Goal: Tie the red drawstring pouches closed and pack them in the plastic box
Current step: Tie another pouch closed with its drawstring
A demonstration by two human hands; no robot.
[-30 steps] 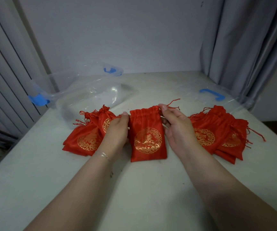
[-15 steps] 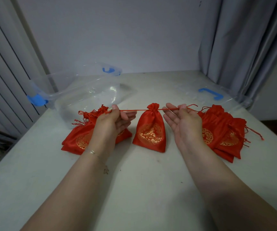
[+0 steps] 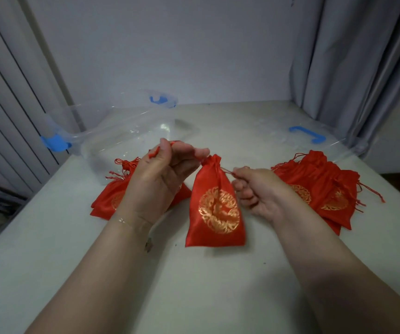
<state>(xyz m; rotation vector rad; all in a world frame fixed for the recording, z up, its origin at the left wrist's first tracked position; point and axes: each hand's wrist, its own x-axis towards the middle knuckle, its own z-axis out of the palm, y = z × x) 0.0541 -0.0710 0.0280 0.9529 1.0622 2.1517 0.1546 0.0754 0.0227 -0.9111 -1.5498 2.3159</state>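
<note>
White table (image 3: 194, 285), cinched pouch (image 3: 215, 206) between hands.

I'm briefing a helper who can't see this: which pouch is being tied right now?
On the white table, find the two piles of red pouches. Between them is the single pouch, its cords gripped by the left hand and right hand. Unlike the piled ones, it is alone, neck cinched.

Left hand (image 3: 156, 179) covers most of the left pouch pile (image 3: 112, 196); the clear plastic box (image 3: 121, 138) has a blurred near wall; both forearms cut by bottom edge
</note>
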